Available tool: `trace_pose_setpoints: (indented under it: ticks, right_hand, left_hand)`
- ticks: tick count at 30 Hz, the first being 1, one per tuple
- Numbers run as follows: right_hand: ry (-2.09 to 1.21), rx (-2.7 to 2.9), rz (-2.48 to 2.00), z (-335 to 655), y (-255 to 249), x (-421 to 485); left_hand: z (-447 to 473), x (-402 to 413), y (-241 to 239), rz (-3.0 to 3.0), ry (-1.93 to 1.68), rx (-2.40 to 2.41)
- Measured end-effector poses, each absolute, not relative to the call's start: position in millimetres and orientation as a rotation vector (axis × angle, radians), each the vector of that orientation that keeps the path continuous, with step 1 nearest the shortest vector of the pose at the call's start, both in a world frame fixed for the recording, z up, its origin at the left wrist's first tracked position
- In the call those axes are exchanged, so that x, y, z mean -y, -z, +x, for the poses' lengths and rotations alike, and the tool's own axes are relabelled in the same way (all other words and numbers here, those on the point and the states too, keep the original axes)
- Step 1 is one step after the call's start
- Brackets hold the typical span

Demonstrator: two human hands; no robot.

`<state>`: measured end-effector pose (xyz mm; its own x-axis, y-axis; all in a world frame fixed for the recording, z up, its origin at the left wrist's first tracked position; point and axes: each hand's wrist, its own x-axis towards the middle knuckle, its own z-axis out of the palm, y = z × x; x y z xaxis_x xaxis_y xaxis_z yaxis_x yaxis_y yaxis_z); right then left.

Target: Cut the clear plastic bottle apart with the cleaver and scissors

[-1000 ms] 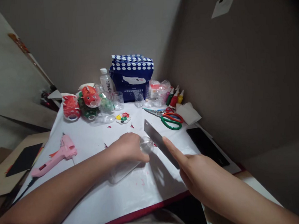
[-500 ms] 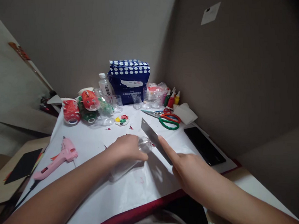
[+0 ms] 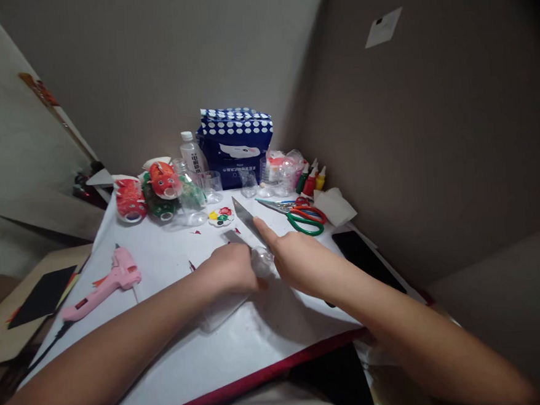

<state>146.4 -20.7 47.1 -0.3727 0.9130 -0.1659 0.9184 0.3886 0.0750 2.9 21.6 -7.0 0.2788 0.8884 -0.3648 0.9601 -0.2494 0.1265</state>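
Observation:
A clear plastic bottle [image 3: 224, 309] lies on its side on the white-covered table [image 3: 164, 352]. Wrapped over its upper part, my left hand [image 3: 235, 268] holds it down, and the bottle's narrow end pokes out to the right. My right hand [image 3: 297, 259] grips a knife [image 3: 249, 219], with the index finger stretched along the back of the broad metal blade. The blade is at the bottle's narrow end, close beside my left hand; whether it touches the plastic I cannot tell. The knife's handle is hidden in my fist.
A pink glue gun [image 3: 118, 278] lies left. Behind are red fish-like crafts [image 3: 130, 199], a paint palette [image 3: 221, 216], a blue package [image 3: 239, 155], cut bottle pieces and paint bottles [image 3: 310, 181]. Green-handled scissors [image 3: 305, 222] and a black phone [image 3: 366, 260] lie right.
My right hand has brought the knife left and forward, from right of the bottle's end to right beside it. My left hand stays on the bottle.

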Motion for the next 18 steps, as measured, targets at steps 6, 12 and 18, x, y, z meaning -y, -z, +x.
trace_pose_setpoints:
  ticks: [6, 12, 18]
  right_hand:
    - [0.21, -2.41, 1.771, 173, -21, 58]
    - [0.28, -2.396, 1.799, 203, -1, 99]
    - [0.128, -2.409, 1.69, 178, -30, 54]
  left_hand:
    - [-5, -26, 13, 2.254, 0.234, -1.608]
    - [-5, -26, 13, 2.25, 0.201, -1.538]
    - [0, -21, 8, 2.277, 0.2, -1.612]
